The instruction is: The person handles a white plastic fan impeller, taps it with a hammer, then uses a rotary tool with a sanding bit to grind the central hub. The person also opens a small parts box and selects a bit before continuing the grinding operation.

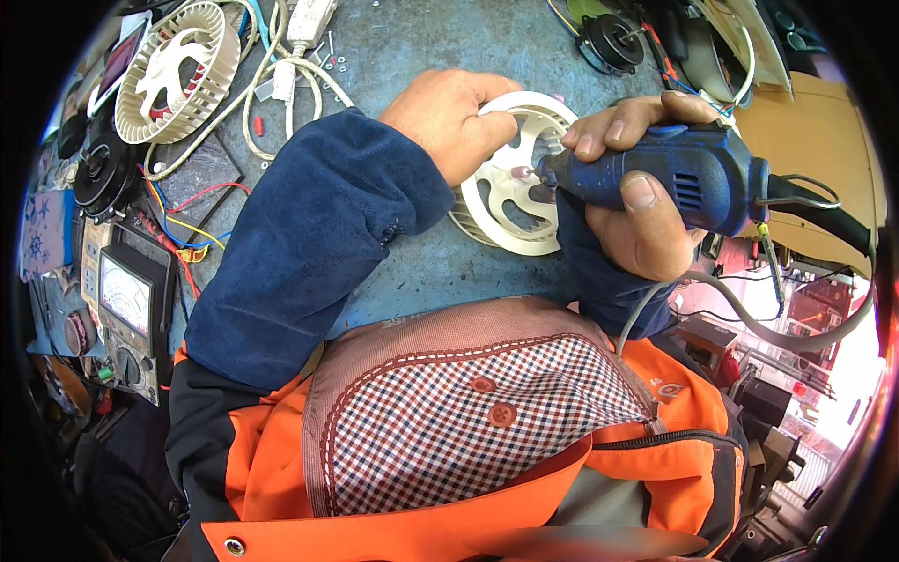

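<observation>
A white plastic fan wheel (pixel 487 201) with cut-out spokes and a finned rim lies tilted on the blue worktop. My left hand (pixel 456 122) grips its upper left rim between thumb and fingers. In my right hand (pixel 646 220) is a blue rotary tool (pixel 688 173), held with the fingers over its top and the thumb along its lower side. The tool's nose points left, and its small pinkish grinding tip (pixel 522 172) is at the hub of the wheel. Whether the tip touches the plastic I cannot tell.
At the upper left stand a second white fan wheel (pixel 178 73), coiled beige cable (pixel 245 103) and a black motor (pixel 106 175). An analog multimeter (pixel 126 309) sits on the left. Another motor (pixel 611 44) lies at the back right. The tool's grey cord (pixel 796 339) loops down on the right.
</observation>
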`<act>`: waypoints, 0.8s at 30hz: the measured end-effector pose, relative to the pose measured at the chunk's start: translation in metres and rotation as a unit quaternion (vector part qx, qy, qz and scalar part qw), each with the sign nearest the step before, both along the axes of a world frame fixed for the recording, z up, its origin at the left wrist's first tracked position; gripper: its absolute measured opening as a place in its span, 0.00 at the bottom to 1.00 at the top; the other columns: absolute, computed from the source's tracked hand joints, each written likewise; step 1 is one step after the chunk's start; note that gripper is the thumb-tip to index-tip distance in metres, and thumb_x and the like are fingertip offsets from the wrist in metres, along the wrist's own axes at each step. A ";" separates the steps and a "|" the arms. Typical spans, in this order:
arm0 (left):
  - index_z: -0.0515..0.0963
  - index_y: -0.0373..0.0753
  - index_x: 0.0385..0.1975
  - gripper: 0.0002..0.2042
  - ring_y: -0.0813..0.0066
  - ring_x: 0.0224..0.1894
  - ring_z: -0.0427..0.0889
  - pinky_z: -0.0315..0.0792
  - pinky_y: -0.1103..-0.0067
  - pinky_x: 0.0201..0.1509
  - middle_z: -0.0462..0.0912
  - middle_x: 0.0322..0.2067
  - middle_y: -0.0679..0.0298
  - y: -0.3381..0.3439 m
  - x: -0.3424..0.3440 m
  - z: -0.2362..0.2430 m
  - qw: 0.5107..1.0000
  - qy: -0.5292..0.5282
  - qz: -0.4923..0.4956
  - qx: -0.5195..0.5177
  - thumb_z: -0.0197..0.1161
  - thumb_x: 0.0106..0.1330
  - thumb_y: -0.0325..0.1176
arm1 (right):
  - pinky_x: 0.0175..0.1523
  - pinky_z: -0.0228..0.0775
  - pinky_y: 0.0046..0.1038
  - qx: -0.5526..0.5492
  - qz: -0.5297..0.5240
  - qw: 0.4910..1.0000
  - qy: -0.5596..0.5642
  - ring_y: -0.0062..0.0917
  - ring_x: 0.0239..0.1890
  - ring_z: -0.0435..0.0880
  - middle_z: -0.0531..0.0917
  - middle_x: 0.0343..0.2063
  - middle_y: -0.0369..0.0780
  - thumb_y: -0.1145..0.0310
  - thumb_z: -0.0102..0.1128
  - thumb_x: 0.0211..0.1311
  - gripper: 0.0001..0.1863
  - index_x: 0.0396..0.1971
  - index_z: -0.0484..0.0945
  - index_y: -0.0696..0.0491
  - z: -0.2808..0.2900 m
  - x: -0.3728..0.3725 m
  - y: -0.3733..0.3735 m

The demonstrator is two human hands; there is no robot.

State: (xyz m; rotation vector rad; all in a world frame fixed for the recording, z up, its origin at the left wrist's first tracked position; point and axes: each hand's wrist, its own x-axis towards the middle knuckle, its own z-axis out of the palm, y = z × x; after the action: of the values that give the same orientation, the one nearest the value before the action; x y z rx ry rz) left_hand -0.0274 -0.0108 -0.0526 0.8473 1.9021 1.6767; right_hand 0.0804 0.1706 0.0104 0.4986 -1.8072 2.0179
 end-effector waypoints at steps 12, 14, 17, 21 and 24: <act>0.86 0.32 0.56 0.21 0.70 0.45 0.89 0.82 0.73 0.53 0.92 0.44 0.54 0.001 -0.001 0.002 1.000 0.009 0.001 -0.025 0.56 0.66 0.30 | 0.57 0.80 0.51 -0.012 0.023 1.000 0.012 0.39 0.44 0.85 0.80 0.44 0.48 0.72 0.67 0.60 0.37 0.71 0.69 0.54 -0.003 -0.002 0.001; 0.86 0.33 0.56 0.21 0.69 0.45 0.90 0.82 0.73 0.53 0.92 0.44 0.54 0.001 -0.001 0.000 1.000 0.011 0.001 -0.016 0.56 0.66 0.30 | 0.57 0.80 0.51 -0.009 0.017 1.000 0.009 0.39 0.44 0.85 0.80 0.44 0.48 0.72 0.67 0.60 0.37 0.72 0.69 0.54 -0.002 -0.002 0.001; 0.86 0.33 0.56 0.21 0.69 0.45 0.90 0.82 0.72 0.53 0.93 0.44 0.53 0.000 -0.001 0.000 1.000 0.021 0.000 -0.016 0.56 0.66 0.30 | 0.57 0.80 0.51 -0.009 0.008 1.000 0.005 0.39 0.44 0.85 0.80 0.44 0.48 0.72 0.66 0.60 0.37 0.72 0.69 0.54 -0.002 0.000 0.000; 0.86 0.33 0.55 0.21 0.69 0.45 0.90 0.82 0.72 0.53 0.93 0.44 0.53 0.001 0.000 0.000 1.000 0.015 0.006 -0.010 0.56 0.66 0.31 | 0.57 0.80 0.51 -0.010 0.013 1.000 0.010 0.40 0.44 0.85 0.80 0.44 0.48 0.72 0.66 0.60 0.37 0.72 0.69 0.55 -0.003 -0.002 0.002; 0.86 0.33 0.55 0.21 0.69 0.45 0.90 0.82 0.72 0.52 0.93 0.44 0.53 0.000 -0.001 0.000 1.000 0.014 0.003 -0.014 0.56 0.66 0.31 | 0.57 0.80 0.51 -0.010 0.015 1.000 0.016 0.40 0.44 0.85 0.80 0.44 0.48 0.72 0.66 0.60 0.37 0.72 0.69 0.55 -0.004 -0.002 0.003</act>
State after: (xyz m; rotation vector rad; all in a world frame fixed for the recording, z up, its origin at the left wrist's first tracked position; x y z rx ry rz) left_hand -0.0281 -0.0106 -0.0527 0.8591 1.9440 1.6474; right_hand 0.0784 0.1734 0.0062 0.5515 -1.7701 2.0330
